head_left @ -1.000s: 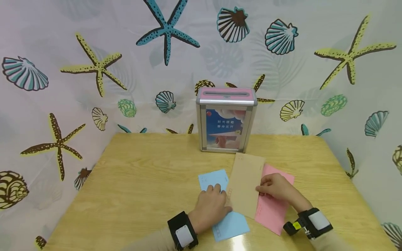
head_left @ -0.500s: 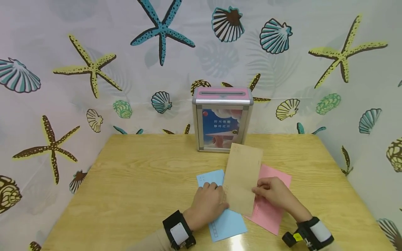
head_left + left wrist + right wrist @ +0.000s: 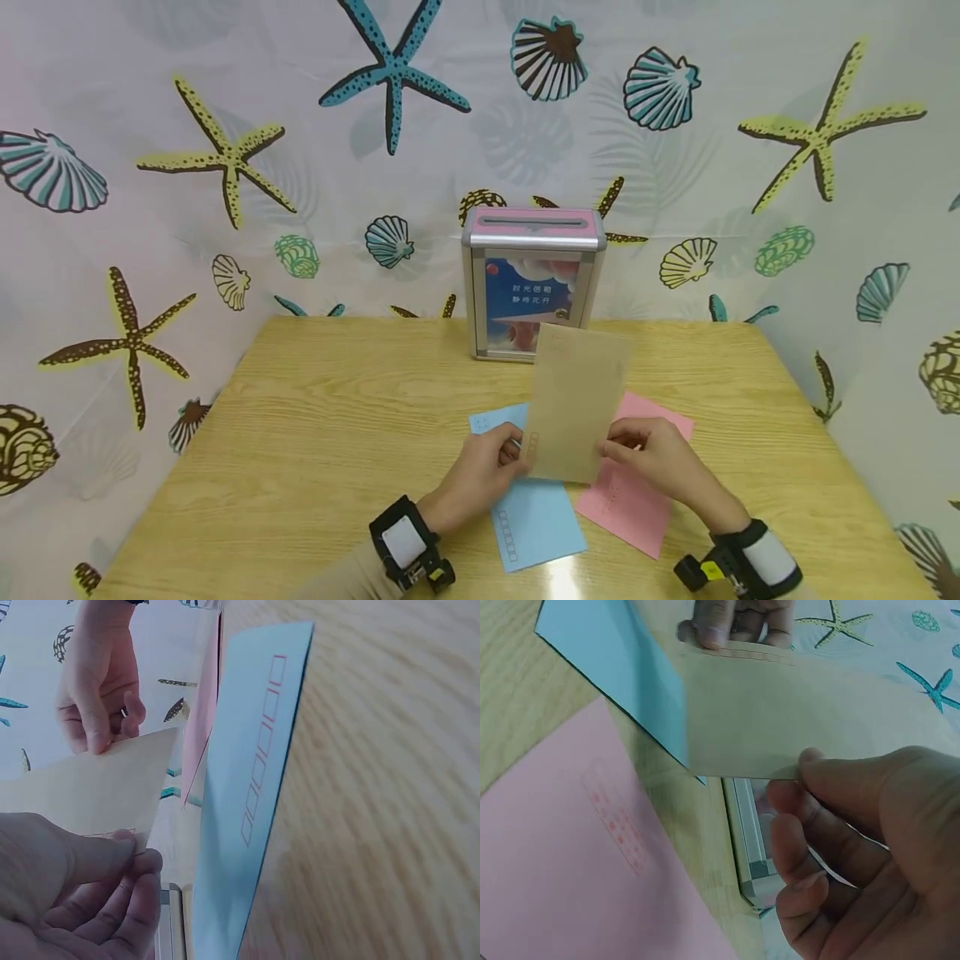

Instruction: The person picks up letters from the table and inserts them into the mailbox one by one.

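Note:
A tan envelope (image 3: 577,400) is raised off the table, tilted up, between my two hands. My left hand (image 3: 480,471) pinches its left edge near the bottom, thumb in front and fingers behind, as the left wrist view also shows. On the opposite edge, my right hand (image 3: 652,458) pinches it between thumb and index finger; in the right wrist view the other fingers curl below. Beneath lie a blue envelope (image 3: 536,525) with a row of printed boxes and a pink envelope (image 3: 630,508), both partly covered by the tan one in the head view.
Behind the envelopes stands a silver-framed letter box (image 3: 528,283) with a slot (image 3: 534,222) in its pink top and a blue picture on its front. The wooden table (image 3: 337,417) meets a cloth backdrop (image 3: 435,183) printed with starfish and shells.
The tan envelope has risen off the other envelopes and tilted up toward the letter box. My left hand has gone from resting on the blue envelope to pinching the tan one's left edge.

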Motion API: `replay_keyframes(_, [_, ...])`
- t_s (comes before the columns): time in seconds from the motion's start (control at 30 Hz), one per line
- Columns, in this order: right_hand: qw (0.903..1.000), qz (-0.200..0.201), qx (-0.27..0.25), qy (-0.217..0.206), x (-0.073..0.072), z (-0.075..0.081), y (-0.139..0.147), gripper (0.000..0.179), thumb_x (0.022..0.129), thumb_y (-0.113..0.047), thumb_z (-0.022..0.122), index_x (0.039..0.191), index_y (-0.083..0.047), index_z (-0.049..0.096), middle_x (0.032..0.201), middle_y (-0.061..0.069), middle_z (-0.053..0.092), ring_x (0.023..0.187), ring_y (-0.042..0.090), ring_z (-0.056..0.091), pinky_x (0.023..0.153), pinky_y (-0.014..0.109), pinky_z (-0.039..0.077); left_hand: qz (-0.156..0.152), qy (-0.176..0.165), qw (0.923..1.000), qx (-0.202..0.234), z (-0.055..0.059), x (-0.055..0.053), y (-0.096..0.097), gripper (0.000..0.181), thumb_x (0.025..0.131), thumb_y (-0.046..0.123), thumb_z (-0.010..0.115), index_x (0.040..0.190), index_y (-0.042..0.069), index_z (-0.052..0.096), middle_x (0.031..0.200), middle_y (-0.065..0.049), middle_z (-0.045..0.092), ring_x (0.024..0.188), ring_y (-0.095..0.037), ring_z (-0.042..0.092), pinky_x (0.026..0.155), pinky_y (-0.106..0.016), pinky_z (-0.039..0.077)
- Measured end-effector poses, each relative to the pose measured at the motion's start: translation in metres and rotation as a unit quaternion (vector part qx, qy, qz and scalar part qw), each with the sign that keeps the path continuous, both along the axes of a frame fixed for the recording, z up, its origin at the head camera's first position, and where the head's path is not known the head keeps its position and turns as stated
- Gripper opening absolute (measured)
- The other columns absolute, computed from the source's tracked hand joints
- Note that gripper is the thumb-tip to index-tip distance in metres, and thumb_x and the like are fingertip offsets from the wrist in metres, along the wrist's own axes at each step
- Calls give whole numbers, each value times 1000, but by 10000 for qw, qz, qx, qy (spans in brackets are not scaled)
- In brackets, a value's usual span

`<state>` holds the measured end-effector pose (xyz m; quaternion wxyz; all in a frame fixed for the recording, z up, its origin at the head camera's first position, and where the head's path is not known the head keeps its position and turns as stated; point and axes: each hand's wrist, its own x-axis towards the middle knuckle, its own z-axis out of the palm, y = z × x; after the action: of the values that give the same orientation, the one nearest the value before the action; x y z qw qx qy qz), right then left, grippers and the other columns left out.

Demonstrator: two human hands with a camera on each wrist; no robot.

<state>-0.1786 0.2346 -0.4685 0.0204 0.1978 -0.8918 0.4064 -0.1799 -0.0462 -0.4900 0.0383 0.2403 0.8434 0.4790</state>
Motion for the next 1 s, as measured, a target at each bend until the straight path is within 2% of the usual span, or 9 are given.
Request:
replay_keyframes(0.17, [9994,310,118,138,1,-3,-9,8,87,-20,73,81,-21,70,76,-2,71,69,5,62,65,31,53,184,262,9995,55,2,-2,-5,21,85,8,74,101,13,62,87,4,64,76,-4,60,65,-21,54])
replay_keyframes(0.23, [9992,327,122,193,1,-4,-12,9,87,-18,74,79,-21,70,75,-2,71,68,5,62,65,32,54,194,344,9992,-20,3,-3,-7,21,86,8,74,102,13,62,87,4,65,76,-4,60,65,-20,53])
replay_keyframes(0.33, [9990,285,194,293,0,-2,-16,10,88,-19,73,78,-19,70,74,-2,70,69,6,62,63,31,54,146,676,9971,-312,4,-4,-9,17,88,8,72,102,12,64,87,3,66,75,-3,59,63,-19,52])
replay_keyframes(0.47, [9982,125,363,452,-6,8,-21,8,89,-20,72,81,-19,73,77,-5,70,71,7,62,60,29,53,70,1285,9884,-811,8,-6,-12,7,91,7,68,96,11,66,87,3,65,74,-3,56,61,-17,49])
replay_keyframes(0.57, [9967,26,382,712,-14,22,-26,7,90,-18,71,83,-19,74,79,-4,71,69,8,61,58,30,52,38,1578,9838,-852,14,-12,-14,4,94,9,64,94,11,67,86,3,66,74,-2,56,60,-16,49])
replay_keyframes(0.8, [9923,-72,294,1202,-29,54,-39,5,90,-16,70,87,-14,74,76,-6,69,54,11,50,52,28,46,139,1995,9782,-557,42,-34,-23,10,97,13,60,102,10,69,85,1,69,70,-2,59,59,-18,51])
replay_keyframes(1.0, [9795,-214,317,1979,-41,78,-52,6,90,-16,70,86,-12,73,72,-4,68,51,9,47,48,28,43,149,2300,9690,-889,77,-57,-28,13,97,12,60,85,12,66,62,5,54,52,-5,46,46,-17,38])
